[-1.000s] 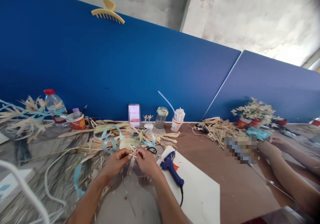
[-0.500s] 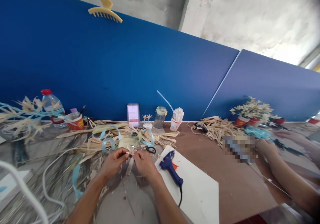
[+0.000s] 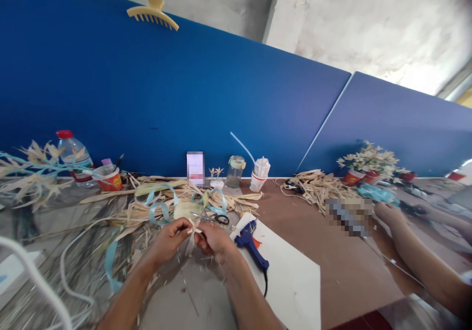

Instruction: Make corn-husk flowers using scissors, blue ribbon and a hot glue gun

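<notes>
My left hand pinches a small pale husk flower between thumb and fingertips. From the other side my right hand closes its fingers at the same flower; how much of it they grip is partly hidden. Just beyond my fingers, scissors with dark handles lie at the edge of a heap of dried husk strips. Light blue ribbon curls over that heap. To the right of my right hand, a blue glue gun rests on a white board.
Along the blue partition stand a water bottle, a red cup, a phone, a glass jar and a paper cup. A white cable loops at left. Another person's hand works at right.
The flower's petals now show more openly between my fingertips. My right hand has turned, its fingers curling lower below the flower. At right, the other person's far hand has shifted.
</notes>
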`<state>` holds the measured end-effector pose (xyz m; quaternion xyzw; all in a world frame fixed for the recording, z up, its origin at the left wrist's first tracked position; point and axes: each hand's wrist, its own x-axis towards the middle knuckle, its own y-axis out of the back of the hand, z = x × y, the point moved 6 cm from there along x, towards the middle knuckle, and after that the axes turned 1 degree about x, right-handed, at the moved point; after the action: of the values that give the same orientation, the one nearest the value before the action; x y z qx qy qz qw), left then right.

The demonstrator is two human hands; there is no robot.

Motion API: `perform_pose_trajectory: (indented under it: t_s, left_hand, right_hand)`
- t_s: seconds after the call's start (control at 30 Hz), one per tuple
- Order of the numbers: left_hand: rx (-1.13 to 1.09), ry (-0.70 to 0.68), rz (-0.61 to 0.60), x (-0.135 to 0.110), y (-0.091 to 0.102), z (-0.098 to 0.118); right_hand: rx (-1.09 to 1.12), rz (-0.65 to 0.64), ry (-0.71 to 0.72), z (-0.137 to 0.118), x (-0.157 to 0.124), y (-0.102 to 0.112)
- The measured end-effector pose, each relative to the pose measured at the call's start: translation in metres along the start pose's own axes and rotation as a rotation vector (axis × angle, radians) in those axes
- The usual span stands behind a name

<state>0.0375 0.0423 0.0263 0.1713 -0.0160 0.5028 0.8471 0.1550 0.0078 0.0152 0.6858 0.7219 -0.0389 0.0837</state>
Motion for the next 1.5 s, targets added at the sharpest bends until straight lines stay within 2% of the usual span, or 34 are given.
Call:
perform_pose_trajectory:
  t_s: [0.1,0.2,0.4,0.53,0.63,0.7,0.8,0.83,0.97,1.03,1.13,1.3,1.5]
  left_hand:
    - [-0.016,-0.031,-0.036,-0.001,-0.002,0.001]
    - [-0.033,-0.062,-0.065,-0.002,-0.001,0.002]
    - [-0.056,-0.064,-0.087,-0.003,0.003,-0.001]
    - [-0.089,-0.07,-0.084,-0.003,0.003,-0.004]
    - [-0.103,-0.067,-0.07,-0.002,0.005,-0.006]
    - [-0.134,-0.044,0.0,-0.001,0.012,-0.007]
    - [-0.224,0.033,0.191,-0.002,0.025,-0.01]
    - [-0.244,0.055,0.219,-0.002,0.026,-0.01]
    - [-0.275,0.136,0.254,-0.003,0.023,-0.013]
    - [-0.266,0.159,0.252,-0.003,0.021,-0.015]
    - [-0.201,0.141,0.184,0.0,0.017,-0.015]
    - [-0.151,0.106,0.156,0.001,0.014,-0.013]
    - [-0.106,0.104,0.12,0.001,0.009,-0.009]
  right_hand:
    - [0.259,-0.153,-0.225,0.009,-0.004,-0.009]
    - [0.467,-0.285,-0.326,0.009,-0.008,-0.016]
    - [0.632,-0.507,-0.323,0.001,-0.012,-0.024]
    - [0.671,-0.584,-0.285,-0.001,-0.013,-0.027]
    - [0.71,-0.62,-0.277,-0.003,-0.016,-0.019]
    - [0.789,-0.567,-0.245,-0.006,-0.016,-0.002]
    - [0.926,-0.297,-0.107,-0.011,-0.008,0.034]
    - [0.915,-0.227,-0.108,-0.009,-0.005,0.039]
    - [0.662,-0.128,-0.179,0.003,0.001,0.022]
    - [0.555,-0.062,-0.124,0.005,0.003,0.011]
    - [0.438,-0.017,0.004,0.001,0.001,0.0]
    - [0.352,-0.038,0.093,-0.003,-0.001,-0.002]
    - [0.231,-0.044,0.024,0.0,0.001,-0.001]
